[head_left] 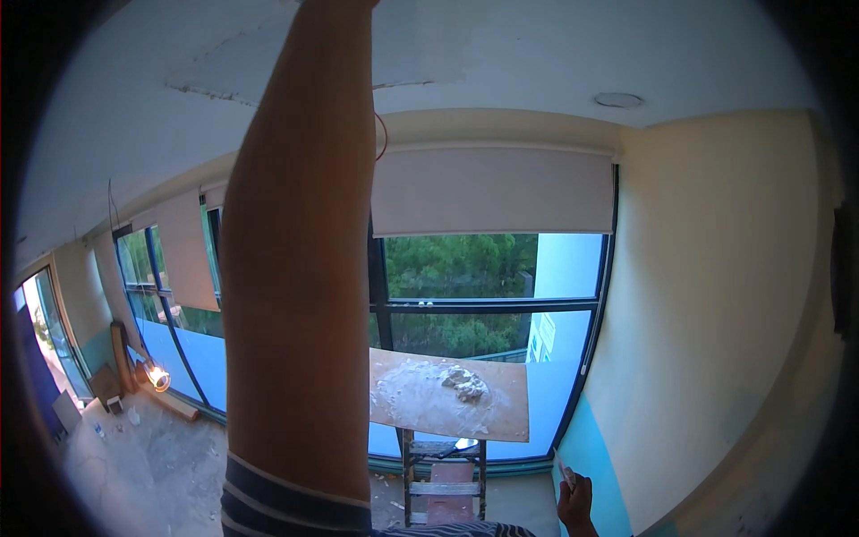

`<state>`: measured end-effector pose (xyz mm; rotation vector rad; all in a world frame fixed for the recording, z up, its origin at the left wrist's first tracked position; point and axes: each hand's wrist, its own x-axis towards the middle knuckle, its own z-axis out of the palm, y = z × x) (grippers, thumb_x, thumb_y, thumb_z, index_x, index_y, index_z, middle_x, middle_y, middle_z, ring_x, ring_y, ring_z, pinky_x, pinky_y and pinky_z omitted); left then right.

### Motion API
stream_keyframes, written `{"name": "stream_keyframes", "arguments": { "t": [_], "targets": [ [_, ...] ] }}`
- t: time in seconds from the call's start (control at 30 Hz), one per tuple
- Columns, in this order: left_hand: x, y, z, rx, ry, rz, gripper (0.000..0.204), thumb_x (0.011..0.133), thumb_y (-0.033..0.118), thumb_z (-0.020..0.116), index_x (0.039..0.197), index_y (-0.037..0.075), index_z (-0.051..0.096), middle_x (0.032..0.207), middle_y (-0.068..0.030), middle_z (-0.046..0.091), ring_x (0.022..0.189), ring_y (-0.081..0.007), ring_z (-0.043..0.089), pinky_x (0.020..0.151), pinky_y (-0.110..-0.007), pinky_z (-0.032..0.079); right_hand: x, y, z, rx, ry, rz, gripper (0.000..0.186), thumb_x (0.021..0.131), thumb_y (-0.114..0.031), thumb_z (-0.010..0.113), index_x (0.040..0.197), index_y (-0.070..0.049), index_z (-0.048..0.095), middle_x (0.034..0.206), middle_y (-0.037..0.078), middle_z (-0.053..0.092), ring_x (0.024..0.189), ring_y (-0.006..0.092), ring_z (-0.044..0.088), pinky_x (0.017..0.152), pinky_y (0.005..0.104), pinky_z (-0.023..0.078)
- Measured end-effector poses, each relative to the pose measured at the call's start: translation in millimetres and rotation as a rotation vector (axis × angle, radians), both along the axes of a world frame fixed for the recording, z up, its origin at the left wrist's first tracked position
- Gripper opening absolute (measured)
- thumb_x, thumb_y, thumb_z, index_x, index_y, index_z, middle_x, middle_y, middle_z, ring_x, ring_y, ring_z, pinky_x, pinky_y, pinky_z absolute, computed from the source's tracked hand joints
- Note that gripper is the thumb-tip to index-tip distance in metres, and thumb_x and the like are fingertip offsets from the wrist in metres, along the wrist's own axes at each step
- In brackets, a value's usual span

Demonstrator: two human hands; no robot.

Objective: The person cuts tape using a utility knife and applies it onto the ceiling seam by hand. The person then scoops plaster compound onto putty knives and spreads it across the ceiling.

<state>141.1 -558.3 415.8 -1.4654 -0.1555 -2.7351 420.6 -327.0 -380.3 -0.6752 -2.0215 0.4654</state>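
Note:
My left arm rises bare from a striped sleeve through the middle of the view to the ceiling [519, 54]. Its hand lies past the top edge, so its fingers and anything in them are hidden. Low on the right, my right hand [575, 503] is closed around a thin, pale tool [566, 474] that points upward; its exact kind is too small to make out. Beyond my arm, a board [510, 416] carries a spread of white powder with a lumpy heap of plaster [463, 383]. The board rests on top of a stepladder [445, 489].
Rough seams mark the ceiling, near a round fitting [618, 100]. A thin red wire [385, 139] hangs beside my arm. Windows with a roller blind [492, 190] stand behind the board. A cream wall [707, 268] bounds the right. At far left, a lit lamp [158, 378] stands near planks on the dusty floor.

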Motion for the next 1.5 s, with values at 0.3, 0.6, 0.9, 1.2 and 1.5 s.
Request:
{"name": "stream_keyframes", "arguments": {
  "t": [0.3, 0.6, 0.9, 1.2, 1.5],
  "targets": [
    [-12.6, -42.0, -5.4, 0.153, 0.108, 0.294, 0.033, 0.087, 0.020, 0.054, 0.110, -0.003, 0.050, 0.110, -0.0205, 0.056, 0.101, -0.0308, 0.059, 0.084, -0.044, 0.051, 27.0, -9.3, -13.6, 0.060, 0.001, -0.067, 0.033, 0.093, -0.017, 0.053, 0.120, 0.002, 0.056, 0.097, 0.025, 0.058, 0.090, 0.0398, 0.052, 0.078, 0.0464, 0.044],
    [-72.9, 32.4, -68.6, 0.041, -0.183, 1.291, 0.038, 0.078, 0.017, 0.053, 0.108, -0.006, 0.050, 0.086, -0.0191, 0.064, 0.082, -0.0361, 0.064, 0.075, -0.045, 0.050, 48.3, -11.7, -12.2, -0.033, -0.052, -0.158, 0.038, 0.095, -0.020, 0.050, 0.127, -0.002, 0.053, 0.109, 0.024, 0.059, 0.099, 0.0394, 0.053, 0.086, 0.0450, 0.043],
    [17.0, 110.2, -48.4, 0.060, -0.159, 1.323, 0.052, 0.082, 0.012, 0.061, 0.127, -0.006, 0.043, 0.095, -0.0225, 0.066, 0.088, -0.0350, 0.066, 0.077, -0.042, 0.052, 67.5, -26.2, -10.2, -0.185, -0.016, -0.243, 0.039, 0.096, -0.022, 0.048, 0.128, -0.001, 0.051, 0.111, 0.024, 0.058, 0.097, 0.0407, 0.054, 0.086, 0.0462, 0.042],
    [98.4, 186.1, -47.7, 0.032, -0.141, 1.266, 0.052, 0.083, 0.012, 0.062, 0.126, -0.010, 0.043, 0.104, -0.0260, 0.062, 0.092, -0.0360, 0.064, 0.078, -0.042, 0.053, 75.0, -32.3, -6.5, -0.129, 0.110, -0.227, 0.042, 0.097, -0.027, 0.047, 0.126, 0.003, 0.051, 0.106, 0.026, 0.059, 0.096, 0.0392, 0.056, 0.082, 0.0454, 0.044],
    [111.1, 223.9, -104.5, 0.005, 0.199, 0.999, 0.030, 0.077, 0.017, 0.057, 0.101, -0.001, 0.055, 0.083, -0.0200, 0.065, 0.077, -0.0395, 0.064, 0.072, -0.045, 0.051, 73.1, -37.3, -23.4, -0.209, 0.065, -0.333, 0.046, 0.098, -0.031, 0.044, 0.128, 0.004, 0.048, 0.108, 0.025, 0.060, 0.096, 0.0366, 0.058, 0.081, 0.0441, 0.044]
  ]
}}
